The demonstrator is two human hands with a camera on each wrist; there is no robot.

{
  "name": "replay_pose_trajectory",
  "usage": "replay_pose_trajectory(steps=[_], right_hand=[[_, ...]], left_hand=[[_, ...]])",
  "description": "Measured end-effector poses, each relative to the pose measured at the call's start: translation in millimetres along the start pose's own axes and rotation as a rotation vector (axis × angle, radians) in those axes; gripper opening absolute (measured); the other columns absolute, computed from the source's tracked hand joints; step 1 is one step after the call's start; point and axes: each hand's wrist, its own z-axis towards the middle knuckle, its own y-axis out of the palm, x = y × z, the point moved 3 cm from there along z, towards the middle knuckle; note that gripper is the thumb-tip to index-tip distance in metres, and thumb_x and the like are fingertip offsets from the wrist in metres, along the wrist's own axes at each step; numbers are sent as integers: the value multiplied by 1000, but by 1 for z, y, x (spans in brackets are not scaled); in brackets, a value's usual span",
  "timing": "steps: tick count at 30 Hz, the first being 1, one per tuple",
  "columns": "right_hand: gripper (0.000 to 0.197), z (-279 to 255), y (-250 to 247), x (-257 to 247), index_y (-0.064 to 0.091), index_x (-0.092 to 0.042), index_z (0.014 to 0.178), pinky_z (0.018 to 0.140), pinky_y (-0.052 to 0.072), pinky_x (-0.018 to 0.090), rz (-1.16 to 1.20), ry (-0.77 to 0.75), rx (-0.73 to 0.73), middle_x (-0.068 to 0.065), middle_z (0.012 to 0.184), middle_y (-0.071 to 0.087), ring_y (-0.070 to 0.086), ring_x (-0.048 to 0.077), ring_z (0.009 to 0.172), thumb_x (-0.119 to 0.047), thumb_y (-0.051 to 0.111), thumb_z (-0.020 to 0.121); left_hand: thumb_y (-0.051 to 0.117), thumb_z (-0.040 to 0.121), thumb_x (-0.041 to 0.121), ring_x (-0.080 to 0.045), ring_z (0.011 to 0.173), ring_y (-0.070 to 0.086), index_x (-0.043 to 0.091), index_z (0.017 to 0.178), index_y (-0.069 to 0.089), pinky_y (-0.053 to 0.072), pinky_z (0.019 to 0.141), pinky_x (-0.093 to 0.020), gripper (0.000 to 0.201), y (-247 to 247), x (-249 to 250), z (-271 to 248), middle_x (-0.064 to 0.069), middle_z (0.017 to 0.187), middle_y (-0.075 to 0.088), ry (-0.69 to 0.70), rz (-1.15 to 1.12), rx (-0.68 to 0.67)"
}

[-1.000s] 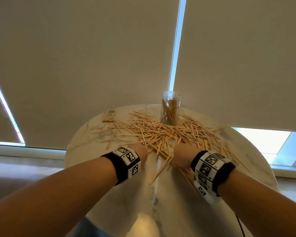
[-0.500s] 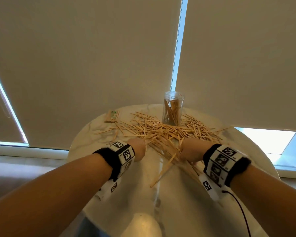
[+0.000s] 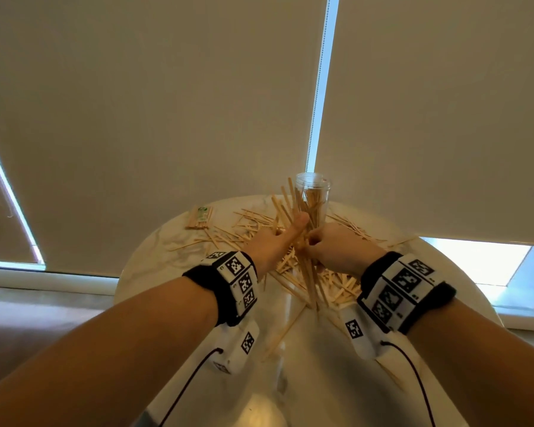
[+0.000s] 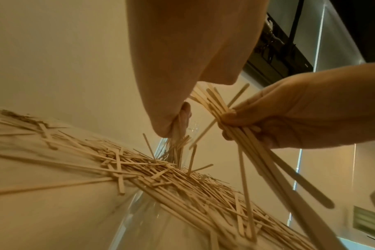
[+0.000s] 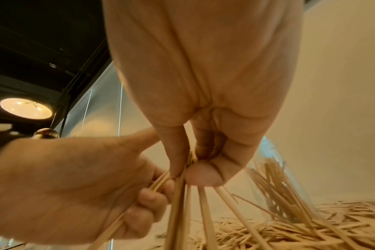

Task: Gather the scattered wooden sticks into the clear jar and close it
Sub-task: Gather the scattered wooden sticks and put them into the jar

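Observation:
Both hands hold one bundle of wooden sticks (image 3: 308,274) raised off the table, just in front of the clear jar (image 3: 313,192). My left hand (image 3: 285,234) grips the bundle from the left, thumb up along it. My right hand (image 3: 321,241) grips it from the right, fingers curled round the sticks (image 4: 253,148). The bundle's upper ends fan out beside the jar's open mouth. The jar (image 5: 278,186) stands upright with several sticks inside. Many loose sticks (image 3: 250,224) lie scattered on the table (image 3: 321,380). No lid is in view.
The table is round, pale and glossy, its far edge close behind the jar. A small banded pack of sticks (image 3: 200,217) lies at the back left. Beige roller blinds (image 3: 167,103) hang right behind the table. Single sticks (image 3: 285,331) lie near me.
Both hands, which lay apart on the pile, have closed together and lifted a bundle of sticks up off the table, closer to the jar.

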Motion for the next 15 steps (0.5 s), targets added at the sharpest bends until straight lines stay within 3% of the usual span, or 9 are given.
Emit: replay_pose_trajectory(steps=[3,5,7,9,11,13,15], right_hand=[[17,10,14,-7,71,-10,91,68,62,33,11,-39,23,4,79,74,72,15,70,-14,56,96],[17,18,21,-8,72,-10,94,75,63,38,10,-47,34,5,81,75,74,17,74,-16,56,97],[17,23,26,-9,72,-10,97,76,62,36,5,-59,37,4,81,76,74,17,76,-17,57,96],[16,26,30,-10,73,-11,99,73,62,30,-3,-70,19,3,82,76,74,14,75,-17,58,96],[14,27,33,-10,74,-13,100,74,62,29,4,-86,-11,1,83,76,74,12,75,-18,62,96],[12,28,36,-8,75,-15,100,75,61,27,34,-105,-15,0,84,76,74,11,75,-17,65,94],[10,28,37,-7,75,-16,100,71,61,22,101,-105,-6,-2,86,76,74,10,75,-15,70,92]], left_hand=[[56,64,89,-25,82,66,15,106,65,55,85,-47,85,5,-2,9,-8,96,70,6,-135,24],[55,85,69,-23,70,64,15,99,63,55,73,-41,56,4,-3,13,-6,84,68,31,-164,60],[54,90,57,-32,77,69,18,92,62,59,79,-48,39,3,-6,19,-9,87,71,46,-181,73],[58,78,57,-40,85,70,14,92,66,58,81,-57,46,0,-12,25,-16,90,73,41,-204,70],[61,66,53,-41,81,69,5,90,70,56,78,-63,55,-5,-24,38,-21,84,71,33,-204,74],[61,74,44,-34,74,66,4,86,70,55,79,-62,43,-10,-31,44,-15,76,68,34,-137,93],[56,90,36,-30,81,67,9,83,68,55,87,-55,31,-15,-29,42,-8,81,69,63,-98,117]])
